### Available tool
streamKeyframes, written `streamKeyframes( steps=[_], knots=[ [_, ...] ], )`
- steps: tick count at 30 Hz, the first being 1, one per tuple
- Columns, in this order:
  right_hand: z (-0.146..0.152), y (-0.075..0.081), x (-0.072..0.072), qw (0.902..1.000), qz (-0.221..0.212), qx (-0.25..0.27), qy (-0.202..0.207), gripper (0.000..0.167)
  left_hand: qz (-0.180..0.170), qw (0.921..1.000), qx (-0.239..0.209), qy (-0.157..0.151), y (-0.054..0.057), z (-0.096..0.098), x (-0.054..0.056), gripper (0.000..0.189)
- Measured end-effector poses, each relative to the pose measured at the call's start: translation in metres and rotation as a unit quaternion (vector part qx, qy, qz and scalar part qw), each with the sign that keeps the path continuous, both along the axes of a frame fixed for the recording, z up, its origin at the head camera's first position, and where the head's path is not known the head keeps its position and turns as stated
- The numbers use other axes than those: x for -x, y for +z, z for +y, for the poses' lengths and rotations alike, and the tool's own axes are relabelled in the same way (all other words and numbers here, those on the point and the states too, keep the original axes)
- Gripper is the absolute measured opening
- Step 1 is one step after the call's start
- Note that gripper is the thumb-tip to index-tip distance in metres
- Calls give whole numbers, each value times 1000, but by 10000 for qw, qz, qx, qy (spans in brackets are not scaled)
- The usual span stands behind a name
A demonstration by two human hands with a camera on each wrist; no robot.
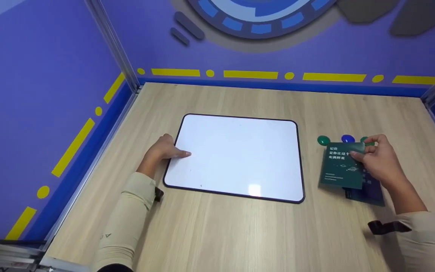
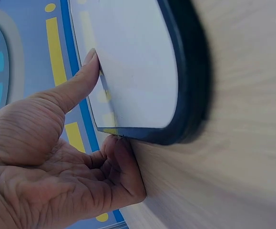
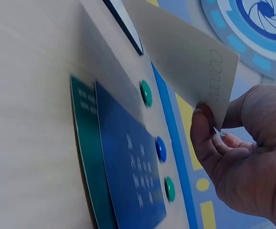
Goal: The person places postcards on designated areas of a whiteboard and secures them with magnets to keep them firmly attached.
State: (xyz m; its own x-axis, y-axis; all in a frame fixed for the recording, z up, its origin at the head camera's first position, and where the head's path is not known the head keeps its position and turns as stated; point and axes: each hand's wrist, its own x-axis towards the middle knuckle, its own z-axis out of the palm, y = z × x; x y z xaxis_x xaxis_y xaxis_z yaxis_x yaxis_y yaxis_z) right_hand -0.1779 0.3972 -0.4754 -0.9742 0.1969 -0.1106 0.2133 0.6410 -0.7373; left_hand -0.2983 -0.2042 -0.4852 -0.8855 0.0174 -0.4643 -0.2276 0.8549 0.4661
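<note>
A white board with a black rim (image 1: 236, 158) lies on the table. My left hand (image 1: 165, 147) grips its left edge, thumb over the white surface and the other fingers curled against the rim (image 2: 142, 135). With thumb and fingers, my right hand (image 1: 381, 160) pinches a dark green printed card (image 1: 340, 166) by its upper right corner, raised above the table. Its pale back (image 3: 190, 57) shows in the right wrist view. Below it lie a dark blue card (image 3: 128, 162) and another green card (image 3: 87, 138), overlapping.
Beyond the cards sit a green round magnet-like piece (image 1: 323, 140), a blue one (image 1: 348, 138) and a second green one (image 3: 169, 189), in a row right of the board. Blue printed walls (image 1: 240, 56) border the wooden table (image 1: 217, 230) at the back and sides.
</note>
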Motion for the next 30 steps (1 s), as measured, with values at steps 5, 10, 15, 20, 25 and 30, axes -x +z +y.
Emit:
streamKeyframes(
  steps=[5, 10, 15, 20, 25, 30],
  knots=[
    [-21, 1, 8, 9998, 11, 173, 120, 60, -56, 10000, -50, 47, 1, -1, -1, 110],
    [-48, 1, 17, 9994, -20, 253, 224, 59, -58, 10000, -80, -1, 2, 0, 0, 112],
    [-75, -1, 29, 9984, -247, 330, 379, 59, -14, 9999, -109, -9, 1, 0, -1, 113],
    [-97, -7, 39, 9976, -332, 289, 531, 55, -72, 9999, -138, 29, 0, 1, -2, 115],
    [-114, -15, 48, 9974, -217, 65, 686, 49, -25, 9999, -143, 35, 1, 1, -2, 113],
    [-129, -22, 58, 9971, -87, -76, 751, 45, -5, 9999, -160, 37, 1, -1, -1, 114]
  ],
)
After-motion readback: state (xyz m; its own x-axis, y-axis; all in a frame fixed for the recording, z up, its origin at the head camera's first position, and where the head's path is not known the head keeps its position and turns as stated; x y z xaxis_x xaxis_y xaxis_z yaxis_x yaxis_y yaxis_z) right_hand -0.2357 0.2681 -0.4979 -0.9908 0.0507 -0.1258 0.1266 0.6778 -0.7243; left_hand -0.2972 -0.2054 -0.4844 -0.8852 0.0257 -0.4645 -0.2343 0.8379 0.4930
